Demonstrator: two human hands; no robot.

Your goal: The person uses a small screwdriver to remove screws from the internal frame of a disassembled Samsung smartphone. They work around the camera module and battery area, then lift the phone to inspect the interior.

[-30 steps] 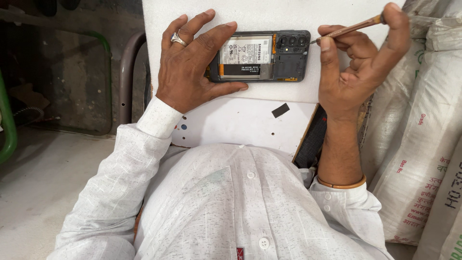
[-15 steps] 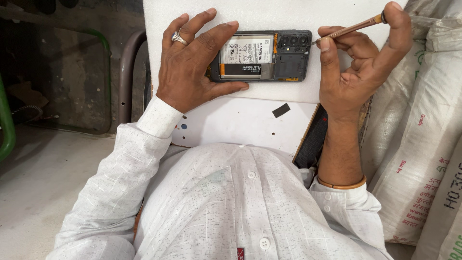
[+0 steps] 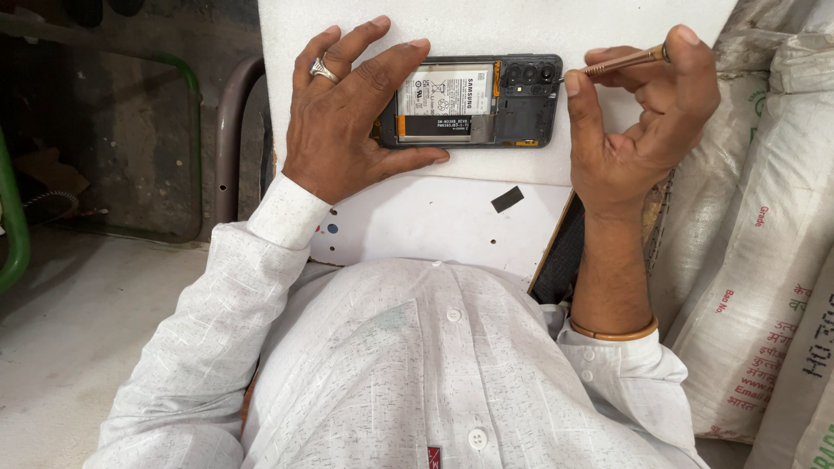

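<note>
Opened phone (image 3: 473,102) lies back-off, battery and board exposed, flat on the white foam sheet (image 3: 521,26) on the counter (image 3: 417,226). Left hand (image 3: 347,122) is spread over the phone's left end, thumb along the lower edge, pinning it down; the grip is a flat press rather than a wrap. Right hand (image 3: 638,122) pinches a thin copper-coloured screwdriver (image 3: 621,62), tip at the phone's top right corner by the camera block. Looks like screw work on the frame. Next move needs the tip seated square and the phone held dead steady. Small black piece (image 3: 507,199) lies loose on the counter below. White sacks (image 3: 764,260) stacked at right.
</note>
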